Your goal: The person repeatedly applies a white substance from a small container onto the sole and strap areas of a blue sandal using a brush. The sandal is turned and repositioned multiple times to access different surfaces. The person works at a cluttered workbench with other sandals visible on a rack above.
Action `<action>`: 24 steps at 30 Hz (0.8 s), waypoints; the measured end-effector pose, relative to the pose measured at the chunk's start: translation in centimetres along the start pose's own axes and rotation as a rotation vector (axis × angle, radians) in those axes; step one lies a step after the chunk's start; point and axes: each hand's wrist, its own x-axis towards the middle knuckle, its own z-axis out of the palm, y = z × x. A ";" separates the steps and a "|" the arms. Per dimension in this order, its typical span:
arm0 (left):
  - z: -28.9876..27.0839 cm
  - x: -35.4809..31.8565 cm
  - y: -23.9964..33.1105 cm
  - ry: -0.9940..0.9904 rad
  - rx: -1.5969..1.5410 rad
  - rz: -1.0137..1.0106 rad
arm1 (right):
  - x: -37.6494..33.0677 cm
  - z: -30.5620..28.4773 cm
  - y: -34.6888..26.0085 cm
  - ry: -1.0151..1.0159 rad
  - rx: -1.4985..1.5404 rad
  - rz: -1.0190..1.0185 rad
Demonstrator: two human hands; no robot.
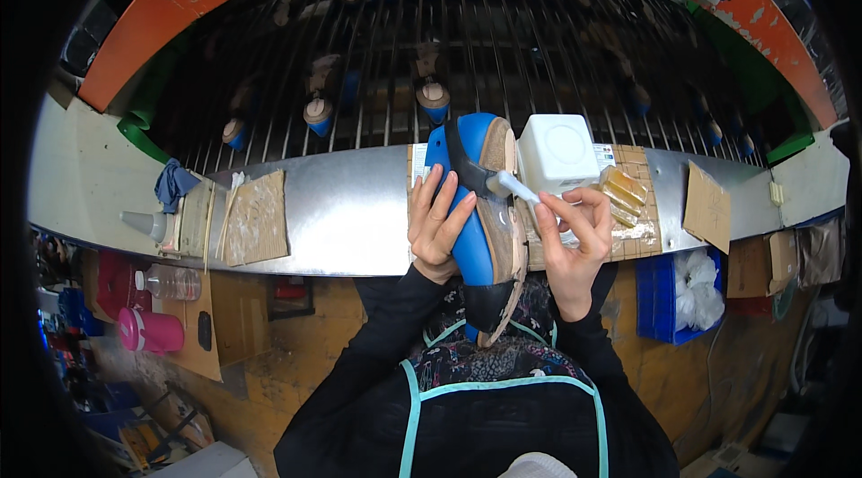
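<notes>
A blue shoe last [473, 249] with black upper straps is tilted over the bench edge, its brown underside turned to the right. My left hand [435, 225] grips its left side, fingers laid over the blue surface. In my right hand [577, 249] a small brush with a whitish handle [519, 187] is pinched between thumb and fingers. The brush tip meets the black strap edge by the underside. Just beyond the brush stands a white square container [557, 155]. A yellowish, plastic-wrapped block [626, 196] lies right of it.
A dark rack of metal bars [386, 56] beyond the bench carries several shoes on blue lasts [319, 115]. Cardboard pieces [256, 219] lie on the metal bench top [350, 200]. Below are a blue crate of white plastic bags [660, 303] and a pink jug [154, 331].
</notes>
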 end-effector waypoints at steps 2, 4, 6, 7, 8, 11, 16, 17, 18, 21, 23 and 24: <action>-0.3 0.0 -0.1 -0.020 0.017 0.025 | 0.8 0.2 0.2 0.028 -0.084 -0.074; -0.5 -0.1 -0.2 -0.025 0.014 0.037 | 1.6 0.4 0.3 0.041 -0.084 -0.091; -0.6 0.0 -0.4 -0.032 0.017 0.050 | 2.3 0.4 0.5 0.050 -0.141 -0.134; -0.6 0.1 -0.5 -0.034 0.022 0.060 | 2.6 0.4 0.5 0.062 -0.156 -0.147; -0.6 0.1 -0.5 -0.031 0.015 0.057 | 2.9 0.5 0.5 0.073 -0.171 -0.160; -0.4 0.3 -0.5 -0.020 -0.008 0.051 | 3.7 0.6 0.8 0.105 -0.172 -0.185; -0.3 0.5 -0.5 -0.021 -0.002 0.051 | 4.3 -0.1 1.1 0.025 -0.075 -0.185; -0.3 0.6 -0.5 -0.020 0.000 0.062 | 4.3 -0.3 1.0 0.004 -0.068 -0.184; -0.2 0.6 -0.6 -0.021 0.009 0.071 | 4.3 -0.6 1.0 -0.018 -0.065 -0.179; 0.0 0.9 -0.7 -0.023 0.016 0.082 | 4.4 -1.3 1.0 -0.091 -0.070 -0.156; 0.1 1.1 -0.7 -0.029 0.014 0.081 | 4.4 -1.6 0.9 -0.113 -0.074 -0.174; 0.1 1.1 -0.8 -0.034 0.013 0.079 | 4.4 -1.7 0.9 -0.124 -0.083 -0.188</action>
